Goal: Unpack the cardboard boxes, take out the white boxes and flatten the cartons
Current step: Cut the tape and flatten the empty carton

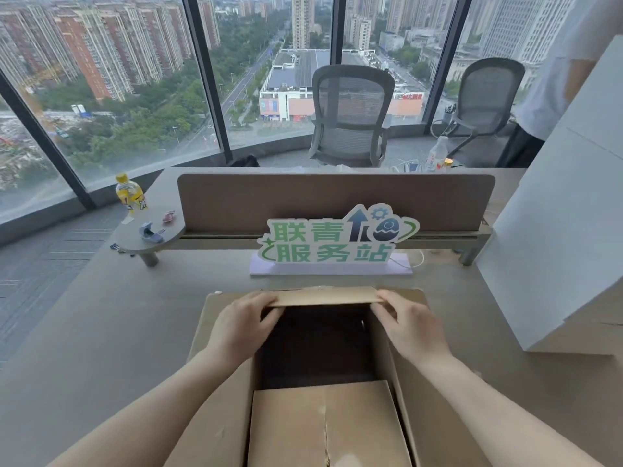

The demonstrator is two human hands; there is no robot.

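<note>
Carton (215, 382): brown cardboard, open at the top, standing on the desk (101, 332) right in front, dark inside; nothing visible in the hollow.
Far flap (327, 295): folded back level across the far rim, held at both ends.
Near flap (323, 423): lying over the near part of the opening, a seam running down its middle.
Left hand (242, 323): fingers curled over the left end of the far flap, thumb tucked under its edge; firm hold on the cardboard.
Right hand (409, 323): fingers bent round the right end of the same flap, thumb underneath; likewise gripping it.
White boxes (556, 230): large, stacked at the right edge of the desk, apart from the carton.
Sign (337, 237): green lettering on a pale base, just beyond the carton, before the brown divider (303, 200).
Side shelf (148, 227): yellow bottle (129, 193) upright, small blue object (150, 232) beside it.
Behind the divider: two grey mesh chairs (350, 112) facing the window, a clear bottle (437, 153) near the right one.
Far right: a person (553, 79) in a white top, partly out of view.
</note>
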